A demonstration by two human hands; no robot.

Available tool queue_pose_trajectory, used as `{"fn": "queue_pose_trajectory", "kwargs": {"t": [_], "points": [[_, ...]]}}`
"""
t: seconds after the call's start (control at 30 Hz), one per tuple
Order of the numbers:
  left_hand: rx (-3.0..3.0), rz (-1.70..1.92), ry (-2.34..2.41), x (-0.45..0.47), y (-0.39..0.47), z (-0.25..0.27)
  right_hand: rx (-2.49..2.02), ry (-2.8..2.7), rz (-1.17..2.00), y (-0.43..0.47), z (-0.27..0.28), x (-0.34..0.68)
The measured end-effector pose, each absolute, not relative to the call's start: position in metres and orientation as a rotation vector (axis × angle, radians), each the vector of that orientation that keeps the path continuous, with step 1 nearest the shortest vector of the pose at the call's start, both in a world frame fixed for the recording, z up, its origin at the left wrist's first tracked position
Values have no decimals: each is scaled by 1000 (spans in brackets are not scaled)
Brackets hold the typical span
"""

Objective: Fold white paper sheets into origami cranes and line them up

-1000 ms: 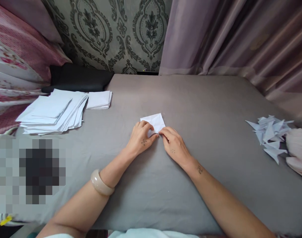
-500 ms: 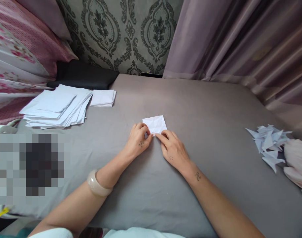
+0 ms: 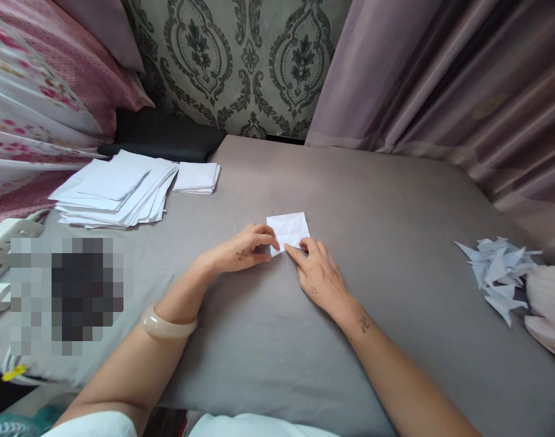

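Note:
A small white square of creased paper (image 3: pixel 292 229) lies flat on the grey cloth-covered surface in front of me. At its left edge is my left hand (image 3: pixel 246 247), fingers bent and thumb apart, with a gap between thumb and forefinger. The fingertips reach the lower left corner of the paper. My right hand (image 3: pixel 320 271) holds the paper down, its forefinger stretched onto the lower edge and the other fingers curled by the right side. A pale bangle (image 3: pixel 168 326) circles my left forearm.
At the far left are a large stack of white paper (image 3: pixel 113 194) and a smaller paper stack (image 3: pixel 196 178), before a black item (image 3: pixel 168 136). Folded pointed paper shapes (image 3: pixel 500 264) lie far right, beside pinkish fabric (image 3: pixel 548 303). A power strip (image 3: pixel 8 243) sits left.
My left hand has shifted left and loosened, its thumb moving away from the lower edge of the paper. My right hand keeps its place on the paper. The view has moved slightly.

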State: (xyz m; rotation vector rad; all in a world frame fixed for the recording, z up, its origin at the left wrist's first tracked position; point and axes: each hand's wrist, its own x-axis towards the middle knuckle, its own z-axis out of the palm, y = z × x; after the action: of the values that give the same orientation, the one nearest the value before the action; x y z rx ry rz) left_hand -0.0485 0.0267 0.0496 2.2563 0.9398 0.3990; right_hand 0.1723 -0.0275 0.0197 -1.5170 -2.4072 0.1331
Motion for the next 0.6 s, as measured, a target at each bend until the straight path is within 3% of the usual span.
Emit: {"fn": "queue_pose_trajectory", "kwargs": {"t": [0.6], "points": [[2361,674,940,-33,23,35,-1450,-2256,296,-26,18,175]]}}
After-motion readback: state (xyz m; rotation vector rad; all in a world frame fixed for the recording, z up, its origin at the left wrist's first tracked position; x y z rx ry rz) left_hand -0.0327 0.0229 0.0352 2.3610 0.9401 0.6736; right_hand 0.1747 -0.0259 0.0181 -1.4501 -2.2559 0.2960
